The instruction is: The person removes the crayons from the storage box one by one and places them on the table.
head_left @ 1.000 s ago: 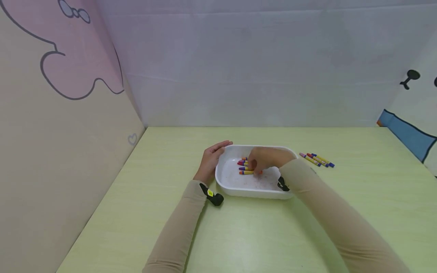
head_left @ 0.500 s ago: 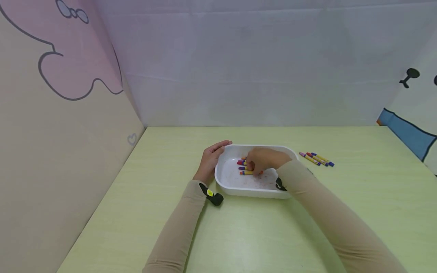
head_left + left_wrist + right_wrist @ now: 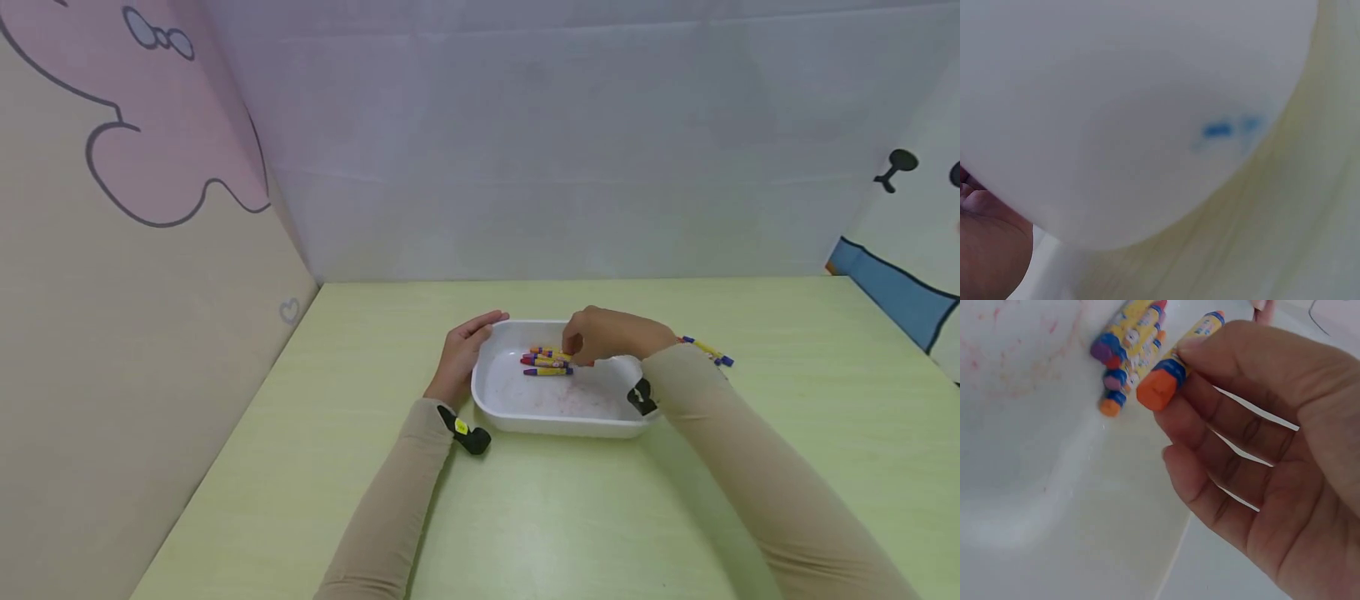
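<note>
A white tray (image 3: 562,427) sits on the table. My left hand (image 3: 455,360) holds its left end, the thumb at the rim and the fingers along the outer wall. In the left wrist view, part of that hand (image 3: 991,250) shows beside the tray's wall (image 3: 1116,156). My right hand (image 3: 611,333) pinches an orange crayon (image 3: 1160,386) between thumb and fingers, raised over the tray near its far side. Several crayons (image 3: 547,362) lie side by side in the tray, among them a purple one (image 3: 547,372) nearest me; the right fingers partly cover the others.
More crayons (image 3: 708,348) lie on the table right of the tray, partly hidden by the right sleeve. Faint crayon marks spot the tray's floor (image 3: 525,396). Cloth walls stand behind (image 3: 562,167) and at both sides of the table (image 3: 585,517).
My right hand has picked up the orange crayon from the near side of the row and moved it up, away from me and slightly right. The left hand stays on the tray.
</note>
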`<state>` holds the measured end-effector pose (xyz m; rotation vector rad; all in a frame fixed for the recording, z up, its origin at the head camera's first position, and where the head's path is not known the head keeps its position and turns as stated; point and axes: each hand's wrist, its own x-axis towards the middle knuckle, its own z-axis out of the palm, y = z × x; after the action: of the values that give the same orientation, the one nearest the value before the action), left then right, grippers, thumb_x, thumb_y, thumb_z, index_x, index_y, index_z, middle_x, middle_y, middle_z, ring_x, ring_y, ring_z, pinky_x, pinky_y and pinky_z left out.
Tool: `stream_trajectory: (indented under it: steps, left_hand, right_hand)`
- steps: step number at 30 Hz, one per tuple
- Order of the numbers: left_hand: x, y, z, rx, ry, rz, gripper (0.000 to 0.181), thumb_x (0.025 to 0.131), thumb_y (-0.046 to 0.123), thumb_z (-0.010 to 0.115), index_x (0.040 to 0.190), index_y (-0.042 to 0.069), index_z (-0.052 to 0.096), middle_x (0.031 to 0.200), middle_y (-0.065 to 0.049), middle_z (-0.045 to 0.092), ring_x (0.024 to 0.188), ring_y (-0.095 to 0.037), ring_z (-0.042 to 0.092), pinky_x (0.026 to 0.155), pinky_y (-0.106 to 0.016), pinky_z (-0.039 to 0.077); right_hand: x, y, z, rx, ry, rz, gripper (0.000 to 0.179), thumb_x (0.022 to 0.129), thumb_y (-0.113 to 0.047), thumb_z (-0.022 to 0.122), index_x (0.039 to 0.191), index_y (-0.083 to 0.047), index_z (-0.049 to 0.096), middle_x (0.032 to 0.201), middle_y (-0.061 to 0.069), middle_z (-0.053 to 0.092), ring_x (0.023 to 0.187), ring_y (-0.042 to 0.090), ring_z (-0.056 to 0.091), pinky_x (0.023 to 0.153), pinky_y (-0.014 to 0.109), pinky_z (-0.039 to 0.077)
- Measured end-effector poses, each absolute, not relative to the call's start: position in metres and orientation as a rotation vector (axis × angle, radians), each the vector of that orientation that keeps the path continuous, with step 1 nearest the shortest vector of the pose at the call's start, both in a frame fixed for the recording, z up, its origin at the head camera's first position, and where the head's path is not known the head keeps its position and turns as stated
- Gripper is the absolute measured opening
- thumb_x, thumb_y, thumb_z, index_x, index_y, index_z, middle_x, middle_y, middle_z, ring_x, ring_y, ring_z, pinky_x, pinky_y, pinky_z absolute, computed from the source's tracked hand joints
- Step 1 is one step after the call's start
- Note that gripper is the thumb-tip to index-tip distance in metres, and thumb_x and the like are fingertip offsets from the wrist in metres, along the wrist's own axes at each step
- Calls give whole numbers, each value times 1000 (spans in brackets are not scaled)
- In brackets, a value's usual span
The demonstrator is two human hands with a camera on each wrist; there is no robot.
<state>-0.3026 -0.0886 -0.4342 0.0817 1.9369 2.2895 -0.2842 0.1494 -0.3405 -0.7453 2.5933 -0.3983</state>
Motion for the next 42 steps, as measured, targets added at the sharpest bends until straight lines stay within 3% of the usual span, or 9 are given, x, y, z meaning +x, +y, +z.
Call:
stream_trajectory:
  steps: [11, 22, 29, 42]
  left_hand:
    - [-301, -87, -433, 51, 1896, 2331, 29, 98, 9, 51, 125, 8, 64, 129, -8, 63, 123, -21, 57, 101, -34, 49]
    - [-302, -88, -436, 53, 1852, 2341, 29, 99, 10, 51, 125, 11, 64, 130, -5, 64, 123, -19, 57, 100, -33, 50]
    - [-303, -86, -437, 46, 1854, 2342, 28, 99, 11, 51, 124, 11, 65, 129, -5, 64, 123, -19, 57, 100, -33, 50]
    - [-304, -86, -438, 52, 1869, 2333, 28, 99, 11, 51, 124, 11, 65, 129, -5, 64, 123, -19, 58, 100, -32, 50]
  right_hand:
    - [-284, 194, -327, -679, 2678, -466, 22, 87, -9, 61, 107, -3, 69, 91, 5, 65, 74, 15, 60, 66, 30, 51]
    - [-279, 229, -325, -627, 2807, -539, 19, 87, -8, 62, 103, -3, 70, 94, 8, 67, 79, 19, 60, 64, 31, 53]
    - [-279, 260, -334, -606, 2875, -535, 20, 84, -7, 63, 101, 1, 70, 92, 8, 69, 81, 19, 61, 72, 39, 55]
    - [-277, 314, -361, -474, 2853, -493, 22, 88, -4, 61, 104, 10, 65, 98, 22, 67, 91, 38, 63, 77, 50, 55]
